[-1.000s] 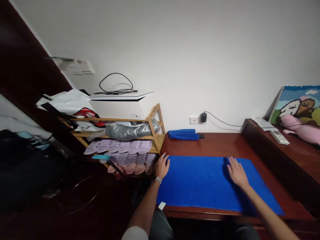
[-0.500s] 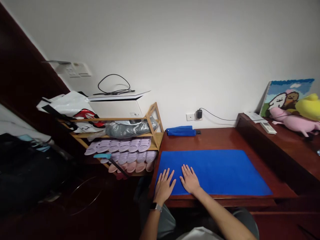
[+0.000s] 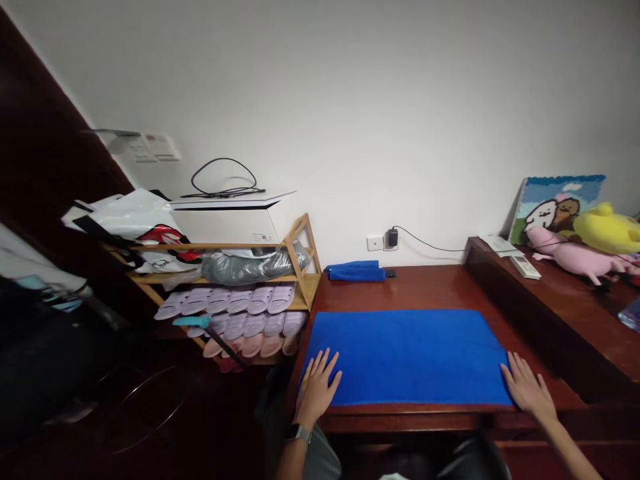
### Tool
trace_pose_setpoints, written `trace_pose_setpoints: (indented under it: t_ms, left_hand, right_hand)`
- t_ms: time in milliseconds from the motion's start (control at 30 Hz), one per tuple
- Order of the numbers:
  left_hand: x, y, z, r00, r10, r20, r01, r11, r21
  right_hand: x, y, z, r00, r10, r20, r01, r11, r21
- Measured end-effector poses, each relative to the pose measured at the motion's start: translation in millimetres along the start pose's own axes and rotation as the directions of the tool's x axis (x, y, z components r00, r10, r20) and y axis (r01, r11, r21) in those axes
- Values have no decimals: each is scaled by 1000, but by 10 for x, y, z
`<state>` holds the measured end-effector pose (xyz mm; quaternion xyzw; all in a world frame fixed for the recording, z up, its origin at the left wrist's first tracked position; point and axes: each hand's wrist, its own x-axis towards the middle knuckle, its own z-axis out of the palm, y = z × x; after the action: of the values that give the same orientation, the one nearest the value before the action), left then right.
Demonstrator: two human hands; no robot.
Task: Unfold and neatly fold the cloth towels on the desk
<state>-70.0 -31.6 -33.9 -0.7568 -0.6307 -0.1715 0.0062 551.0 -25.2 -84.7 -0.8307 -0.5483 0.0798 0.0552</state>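
A blue cloth [image 3: 405, 357] lies spread flat on the reddish-brown desk [image 3: 425, 287]. My left hand [image 3: 317, 387] rests palm down on the cloth's near left corner, fingers spread, with a watch [image 3: 301, 433] on the wrist. Over at the right edge, my right hand [image 3: 529, 387] lies flat with its fingers stretched, its fingertips at the cloth's border and most of the palm over bare wood. Neither hand grips anything. Against the wall at the back of the desk sits a folded blue cloth bundle [image 3: 356, 271].
Left of the desk stands a wooden rack [image 3: 306, 267] with several slippers [image 3: 240, 300], a white box [image 3: 225, 223] and a plastic bag [image 3: 125, 217]. On the raised right ledge are a remote control [image 3: 525, 267], a pink plush toy [image 3: 570, 252] and a yellow one [image 3: 607, 228]. A charger [image 3: 393, 237] is plugged into the wall.
My right hand first swept left across the cloth to beside my left hand, then moved back out to the right edge. My left hand slid down to the near left corner and stayed there.
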Motion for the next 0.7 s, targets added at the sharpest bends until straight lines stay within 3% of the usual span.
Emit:
trace_pose_setpoints:
  t_ms: [100, 233, 400, 467, 567, 633, 700]
  left_hand:
    - [-9, 20, -69, 998, -10, -60, 6, 998, -69]
    - [-60, -24, -163, 973, -104, -204, 63, 978, -197]
    - [-116, 75, -247, 947, -107, -301, 47, 979, -200]
    - [-131, 302, -271, 955, -75, -288, 16, 979, -203]
    - [-175, 854, -294, 972, 29, -232, -82, 972, -221]
    - [-207, 1298, -269, 977, 142, -161, -177, 956, -232]
    - [-203, 1751, -174, 953, 291, -84, -303, 921, -247]
  right_hand:
    - [30, 207, 41, 1000, -3, -16, 3, 999, 32]
    - [81, 149, -19, 999, 16, -32, -15, 998, 54]
    - [540, 38, -315, 998, -42, -50, 47, 995, 91]
    - [815, -73, -444, 989, -130, -68, 137, 985, 103]
    - [1190, -299, -563, 983, -185, -11, 186, 979, 86]
    - [1349, -430, -543, 986, -161, 53, 157, 985, 73]
    - [1420, -507, -432, 988, -128, 92, 122, 991, 59]
